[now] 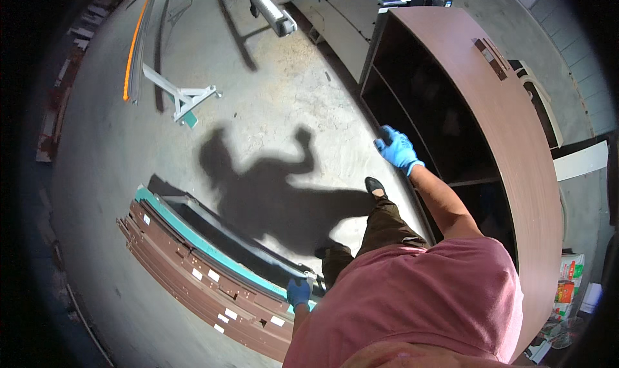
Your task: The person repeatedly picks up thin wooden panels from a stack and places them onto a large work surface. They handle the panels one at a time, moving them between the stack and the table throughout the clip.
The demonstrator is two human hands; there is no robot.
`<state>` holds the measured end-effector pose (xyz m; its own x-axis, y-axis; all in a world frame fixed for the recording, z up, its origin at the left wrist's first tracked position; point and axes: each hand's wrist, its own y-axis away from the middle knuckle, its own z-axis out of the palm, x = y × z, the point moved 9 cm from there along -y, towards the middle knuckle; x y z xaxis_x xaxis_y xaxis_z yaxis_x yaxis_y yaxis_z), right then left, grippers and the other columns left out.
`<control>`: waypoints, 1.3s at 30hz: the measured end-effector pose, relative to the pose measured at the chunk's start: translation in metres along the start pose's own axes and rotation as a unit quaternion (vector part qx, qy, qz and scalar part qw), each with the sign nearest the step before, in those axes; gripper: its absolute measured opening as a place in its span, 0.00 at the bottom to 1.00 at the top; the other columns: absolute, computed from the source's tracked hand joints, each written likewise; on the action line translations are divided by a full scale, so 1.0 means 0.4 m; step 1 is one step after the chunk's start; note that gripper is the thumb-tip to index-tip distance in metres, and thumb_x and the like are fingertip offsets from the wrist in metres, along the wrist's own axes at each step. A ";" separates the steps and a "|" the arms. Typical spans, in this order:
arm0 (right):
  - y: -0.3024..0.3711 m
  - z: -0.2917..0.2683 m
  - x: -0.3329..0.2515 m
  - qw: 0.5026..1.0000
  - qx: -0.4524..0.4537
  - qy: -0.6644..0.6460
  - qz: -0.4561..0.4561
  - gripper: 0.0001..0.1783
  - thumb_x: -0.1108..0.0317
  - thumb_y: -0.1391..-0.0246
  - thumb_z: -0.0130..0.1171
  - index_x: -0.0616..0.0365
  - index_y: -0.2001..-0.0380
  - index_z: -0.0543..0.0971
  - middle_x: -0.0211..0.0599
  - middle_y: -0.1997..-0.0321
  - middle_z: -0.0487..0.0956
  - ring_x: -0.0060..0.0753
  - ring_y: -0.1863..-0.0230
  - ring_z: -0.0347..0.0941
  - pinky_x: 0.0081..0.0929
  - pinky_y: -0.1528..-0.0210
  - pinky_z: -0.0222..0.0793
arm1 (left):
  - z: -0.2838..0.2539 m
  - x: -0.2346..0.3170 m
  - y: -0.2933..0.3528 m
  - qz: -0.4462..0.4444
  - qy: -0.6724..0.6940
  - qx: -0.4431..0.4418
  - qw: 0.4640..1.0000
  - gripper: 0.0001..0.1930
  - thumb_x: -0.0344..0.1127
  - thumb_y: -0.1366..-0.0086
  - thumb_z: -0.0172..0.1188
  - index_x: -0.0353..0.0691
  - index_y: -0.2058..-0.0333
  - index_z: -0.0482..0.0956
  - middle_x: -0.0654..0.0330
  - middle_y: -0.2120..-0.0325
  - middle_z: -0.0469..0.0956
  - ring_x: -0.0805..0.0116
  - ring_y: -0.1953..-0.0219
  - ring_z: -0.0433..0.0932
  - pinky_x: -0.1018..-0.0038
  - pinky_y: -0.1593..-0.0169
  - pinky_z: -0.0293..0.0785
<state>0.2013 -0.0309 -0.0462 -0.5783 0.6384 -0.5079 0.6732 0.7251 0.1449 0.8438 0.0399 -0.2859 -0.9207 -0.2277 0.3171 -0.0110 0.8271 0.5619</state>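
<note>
My right hand (398, 150), in a light blue glove, hangs beside the open front of a long brown cabinet (516, 149). Its fingers are slightly bent and apart, with nothing between them. On the other side my left hand (298, 292), in a blue glove that looks darker in shade, is over the near end of a stack of brown panels (206, 271). Its fingers are hard to make out, and I cannot tell whether it touches the stack. A teal strip (193, 236) runs along the stack's edge. The cabinet's dark compartments (419, 91) face me.
A white metal stand (184, 97) and an orange-edged rail (134, 52) stand at the far left. A roller conveyor frame (267, 10) reaches in from the top. A small brown piece (491, 58) lies on the cabinet. Colourful packages (567, 284) sit at the right.
</note>
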 end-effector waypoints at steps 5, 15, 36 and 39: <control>-0.181 -0.364 0.245 0.952 0.225 0.163 -0.124 0.33 0.56 0.43 0.67 0.59 0.38 0.75 0.51 0.31 0.74 0.56 0.34 0.72 0.46 0.32 0.68 | 0.183 0.109 -0.024 -0.007 -0.036 -0.090 0.995 0.22 0.51 0.42 0.64 0.35 0.64 0.83 0.39 0.65 0.83 0.39 0.61 0.82 0.49 0.54 0.76; -0.412 -0.702 0.666 0.930 0.312 0.190 -0.048 0.31 0.43 0.40 0.60 0.57 0.46 0.76 0.57 0.29 0.68 0.62 0.28 0.61 0.56 0.28 0.55 | 0.316 1.101 -0.031 0.132 0.201 -0.134 0.962 0.25 0.45 0.31 0.63 0.28 0.46 0.80 0.47 0.52 0.84 0.60 0.48 0.82 0.67 0.44 0.76; -0.438 -0.737 0.637 0.944 0.281 0.157 -0.070 0.31 0.47 0.42 0.60 0.59 0.45 0.73 0.64 0.32 0.66 0.68 0.31 0.59 0.61 0.31 0.53 | 0.459 1.136 -0.197 0.073 -0.055 -0.160 0.983 0.27 0.57 0.29 0.51 0.37 0.63 0.84 0.47 0.66 0.86 0.49 0.65 0.85 0.52 0.61 0.76; -0.438 -0.749 0.653 0.946 0.276 0.158 -0.059 0.31 0.46 0.41 0.58 0.60 0.44 0.73 0.66 0.32 0.66 0.70 0.30 0.59 0.61 0.29 0.52 | 0.473 1.274 -0.148 -0.087 0.281 -0.172 0.940 0.18 0.48 0.32 0.62 0.39 0.54 0.81 0.53 0.61 0.84 0.58 0.63 0.83 0.59 0.63 0.78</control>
<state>-0.2057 0.0861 0.0503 -0.7143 0.6704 -0.2006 0.6833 0.6065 -0.4065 0.3013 -0.0280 -0.3022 -0.5635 -0.6600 0.4968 0.0732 0.5591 0.8259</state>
